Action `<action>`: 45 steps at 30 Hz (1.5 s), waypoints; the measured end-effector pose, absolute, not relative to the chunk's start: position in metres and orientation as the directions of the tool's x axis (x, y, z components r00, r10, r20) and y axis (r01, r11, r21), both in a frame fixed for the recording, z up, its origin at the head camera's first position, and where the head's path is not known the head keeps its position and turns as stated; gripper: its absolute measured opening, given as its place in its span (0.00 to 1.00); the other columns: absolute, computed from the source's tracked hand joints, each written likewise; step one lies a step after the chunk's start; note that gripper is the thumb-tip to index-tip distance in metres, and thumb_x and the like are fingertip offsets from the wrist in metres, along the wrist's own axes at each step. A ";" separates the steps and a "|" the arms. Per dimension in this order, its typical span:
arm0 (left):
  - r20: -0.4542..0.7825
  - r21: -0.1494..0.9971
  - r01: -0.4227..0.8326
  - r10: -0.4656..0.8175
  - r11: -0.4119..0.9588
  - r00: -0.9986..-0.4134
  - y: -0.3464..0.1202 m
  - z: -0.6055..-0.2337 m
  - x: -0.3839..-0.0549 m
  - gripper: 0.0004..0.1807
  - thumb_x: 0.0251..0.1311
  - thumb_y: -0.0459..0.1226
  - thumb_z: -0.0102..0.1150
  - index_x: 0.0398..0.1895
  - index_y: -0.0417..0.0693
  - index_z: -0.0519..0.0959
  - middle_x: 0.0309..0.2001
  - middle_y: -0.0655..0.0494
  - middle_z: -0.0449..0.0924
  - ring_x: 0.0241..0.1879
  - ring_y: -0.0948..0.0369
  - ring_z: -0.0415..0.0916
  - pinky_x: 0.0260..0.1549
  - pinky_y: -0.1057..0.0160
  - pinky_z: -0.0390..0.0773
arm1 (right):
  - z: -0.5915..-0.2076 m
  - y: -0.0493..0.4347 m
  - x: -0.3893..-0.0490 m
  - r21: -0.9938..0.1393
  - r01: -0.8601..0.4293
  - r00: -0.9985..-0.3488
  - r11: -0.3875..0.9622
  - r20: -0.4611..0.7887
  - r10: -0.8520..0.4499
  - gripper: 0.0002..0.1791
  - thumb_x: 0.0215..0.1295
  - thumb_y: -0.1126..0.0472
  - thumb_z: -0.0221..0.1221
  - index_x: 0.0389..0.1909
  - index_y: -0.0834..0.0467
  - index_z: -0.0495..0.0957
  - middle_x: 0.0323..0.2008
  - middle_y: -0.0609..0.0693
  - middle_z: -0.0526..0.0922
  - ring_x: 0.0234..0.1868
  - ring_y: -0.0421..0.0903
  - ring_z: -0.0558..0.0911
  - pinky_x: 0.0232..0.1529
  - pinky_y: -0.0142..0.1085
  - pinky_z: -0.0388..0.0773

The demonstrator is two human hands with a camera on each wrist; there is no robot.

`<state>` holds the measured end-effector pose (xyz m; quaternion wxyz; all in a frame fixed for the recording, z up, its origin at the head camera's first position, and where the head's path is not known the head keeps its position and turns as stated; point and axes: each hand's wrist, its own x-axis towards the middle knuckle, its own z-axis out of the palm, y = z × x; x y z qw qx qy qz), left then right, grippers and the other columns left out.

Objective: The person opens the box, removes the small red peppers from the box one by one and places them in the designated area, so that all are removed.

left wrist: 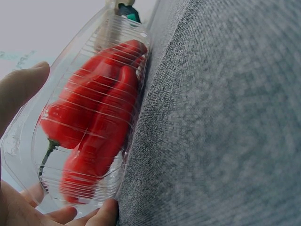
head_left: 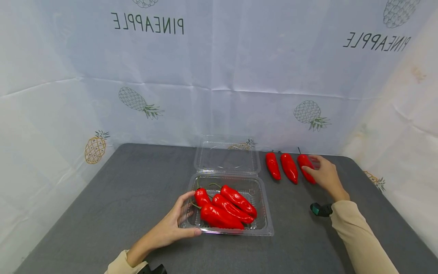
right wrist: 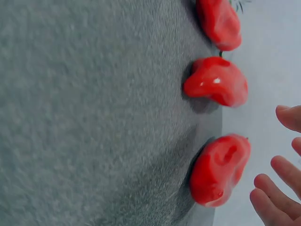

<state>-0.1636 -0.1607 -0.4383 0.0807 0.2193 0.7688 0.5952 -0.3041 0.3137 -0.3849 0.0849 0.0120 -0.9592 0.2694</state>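
Lower centre of head view: clear plastic clamshell container (head_left: pixel 267 211), lid (head_left: pixel 205 158) open; four red peppers (head_left: pixel 219 218) inside. Left hand (head_left: pixel 167 228) at left side, fingers curled round near corner. Right of centre, on grey worktop (head_left: pixel 137 190): three loose peppers (head_left: pixel 289 168) in a row. Right hand (head_left: pixel 325 177) at rightmost pepper (head_left: pixel 304 162), fingers wide.

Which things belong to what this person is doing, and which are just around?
Seemingly part of the job:
clear plastic box, lid open, left fingers gripping it
four red peppers inside
three red peppers beside it, one near the right fingers

Apparently just around:
pineapple-print cloth
grey table
black wrist gear
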 end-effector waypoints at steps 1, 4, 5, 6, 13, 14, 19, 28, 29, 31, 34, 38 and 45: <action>0.134 0.950 0.239 0.432 0.200 -0.892 -0.161 -0.438 -0.164 0.52 0.54 0.38 0.72 0.76 0.46 0.48 0.76 0.40 0.48 0.75 0.37 0.51 0.68 0.44 0.65 | -0.385 0.313 -0.303 -0.518 -0.076 -0.984 0.852 0.175 0.018 0.34 0.67 0.56 0.60 0.67 0.71 0.63 0.62 0.76 0.69 0.59 0.73 0.74 0.53 0.62 0.79; 0.130 0.949 0.238 0.430 0.207 -0.893 -0.161 -0.439 -0.164 0.52 0.54 0.39 0.72 0.76 0.47 0.48 0.76 0.41 0.49 0.75 0.37 0.51 0.68 0.45 0.65 | -0.386 0.310 -0.299 -0.522 -0.102 -0.981 0.847 0.195 0.002 0.33 0.67 0.57 0.61 0.67 0.70 0.64 0.61 0.75 0.71 0.58 0.72 0.75 0.53 0.62 0.80; 0.131 0.949 0.238 0.430 0.207 -0.893 -0.161 -0.439 -0.164 0.52 0.54 0.39 0.72 0.76 0.47 0.48 0.76 0.41 0.49 0.75 0.37 0.51 0.68 0.45 0.65 | -0.386 0.309 -0.298 -0.522 -0.112 -0.979 0.845 0.204 -0.004 0.33 0.67 0.57 0.61 0.67 0.70 0.64 0.61 0.75 0.71 0.58 0.72 0.75 0.52 0.62 0.80; 0.132 0.949 0.239 0.431 0.206 -0.893 -0.161 -0.439 -0.164 0.52 0.54 0.38 0.72 0.76 0.47 0.48 0.76 0.41 0.49 0.75 0.37 0.51 0.68 0.45 0.65 | -0.386 0.308 -0.298 -0.521 -0.120 -0.978 0.845 0.210 -0.009 0.33 0.67 0.57 0.61 0.66 0.70 0.65 0.60 0.75 0.72 0.57 0.72 0.76 0.53 0.62 0.80; 0.138 0.949 0.245 0.435 0.199 -0.890 -0.161 -0.439 -0.164 0.52 0.55 0.38 0.71 0.76 0.46 0.47 0.76 0.40 0.48 0.75 0.36 0.50 0.68 0.44 0.65 | -0.386 0.301 -0.291 -0.520 -0.174 -0.966 0.836 0.255 -0.043 0.31 0.67 0.57 0.62 0.66 0.69 0.67 0.57 0.73 0.76 0.55 0.70 0.79 0.52 0.62 0.81; 0.137 0.949 0.244 0.435 0.200 -0.890 -0.161 -0.439 -0.164 0.52 0.55 0.38 0.71 0.76 0.46 0.47 0.76 0.40 0.48 0.75 0.36 0.50 0.68 0.44 0.65 | -0.386 0.300 -0.290 -0.521 -0.180 -0.965 0.834 0.257 -0.048 0.31 0.67 0.58 0.62 0.66 0.69 0.67 0.57 0.73 0.76 0.55 0.70 0.79 0.52 0.62 0.81; 0.143 0.950 0.247 0.437 0.192 -0.888 -0.162 -0.439 -0.164 0.52 0.55 0.37 0.71 0.76 0.46 0.47 0.76 0.39 0.47 0.75 0.36 0.50 0.68 0.44 0.64 | -0.386 0.294 -0.285 -0.517 -0.203 -0.962 0.831 0.266 -0.070 0.30 0.66 0.60 0.62 0.66 0.69 0.67 0.57 0.73 0.76 0.54 0.70 0.79 0.51 0.62 0.81; 0.138 0.950 0.242 0.433 0.196 -0.891 -0.161 -0.439 -0.164 0.52 0.54 0.38 0.72 0.76 0.46 0.47 0.76 0.40 0.47 0.75 0.36 0.51 0.68 0.44 0.65 | -0.377 0.276 -0.273 -0.551 -0.252 -0.955 0.796 0.275 -0.112 0.29 0.66 0.60 0.63 0.65 0.67 0.68 0.58 0.71 0.76 0.55 0.70 0.79 0.55 0.62 0.79; 0.135 0.951 0.240 0.432 0.196 -0.892 -0.161 -0.439 -0.164 0.52 0.54 0.38 0.72 0.76 0.46 0.47 0.76 0.40 0.47 0.75 0.36 0.50 0.68 0.44 0.65 | -0.376 0.274 -0.271 -0.553 -0.253 -0.955 0.794 0.273 -0.114 0.29 0.67 0.60 0.63 0.65 0.67 0.68 0.58 0.71 0.77 0.55 0.70 0.79 0.55 0.62 0.79; 0.132 0.951 0.237 0.431 0.200 -0.893 -0.161 -0.438 -0.164 0.52 0.54 0.38 0.72 0.76 0.46 0.47 0.76 0.40 0.47 0.75 0.36 0.50 0.68 0.44 0.65 | -0.376 0.271 -0.268 -0.558 -0.246 -0.958 0.792 0.264 -0.112 0.30 0.67 0.58 0.63 0.66 0.66 0.68 0.58 0.70 0.77 0.55 0.69 0.79 0.55 0.61 0.79; 0.128 0.952 0.232 0.432 0.199 -0.893 -0.161 -0.438 -0.164 0.52 0.54 0.38 0.72 0.76 0.46 0.47 0.76 0.39 0.47 0.75 0.36 0.50 0.68 0.44 0.64 | -0.377 0.268 -0.264 -0.559 -0.243 -0.959 0.793 0.260 -0.111 0.31 0.67 0.57 0.63 0.66 0.66 0.68 0.58 0.70 0.77 0.55 0.69 0.79 0.55 0.61 0.79; 0.126 0.953 0.230 0.432 0.197 -0.893 -0.160 -0.438 -0.164 0.52 0.54 0.38 0.72 0.76 0.46 0.47 0.76 0.40 0.47 0.75 0.36 0.50 0.68 0.45 0.65 | -0.376 0.264 -0.258 -0.556 -0.269 -0.951 0.786 0.284 -0.124 0.31 0.66 0.59 0.64 0.66 0.66 0.68 0.56 0.70 0.78 0.54 0.69 0.80 0.56 0.62 0.78; 0.135 0.954 0.235 0.433 0.188 -0.891 -0.160 -0.438 -0.164 0.52 0.54 0.37 0.72 0.76 0.44 0.47 0.76 0.39 0.47 0.75 0.36 0.50 0.68 0.45 0.64 | -0.371 0.255 -0.247 -0.577 -0.298 -0.943 0.761 0.299 -0.143 0.30 0.64 0.61 0.65 0.64 0.66 0.70 0.56 0.68 0.79 0.54 0.67 0.80 0.57 0.61 0.79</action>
